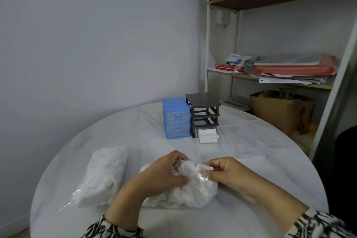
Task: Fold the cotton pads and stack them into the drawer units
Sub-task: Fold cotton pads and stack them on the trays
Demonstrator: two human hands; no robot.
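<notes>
Cotton pads (190, 189) fill a clear plastic bag (193, 183) lying on the near half of the round white table (135, 125), close to its front edge. The left hand (166, 172) grips the bag's gathered top, fingers (178, 157) curled over the crinkled plastic; the right hand (229, 174) pinches a white strip at the bag's mouth between thumb and forefinger. Both hands are closed on the bag and nearly meet above it. Just to the left lies a second bag of pads (104, 172), its loose plastic tail reaching toward the table's left rim. Farther back stand the blue drawer unit (176, 118), its three drawers shut, and, touching its right side, the grey drawer frame (203, 111) with open slots. A clear drawer (197, 135) sits at the foot of the grey frame holding a stack of folded pads (208, 135), and more clear drawers (241, 137) lie flat to its right, near the table's right edge. Between the bags and the drawer units runs a band of bare tabletop. Behind the table on the right is a shelf (270, 81) with papers and a red tray.
</notes>
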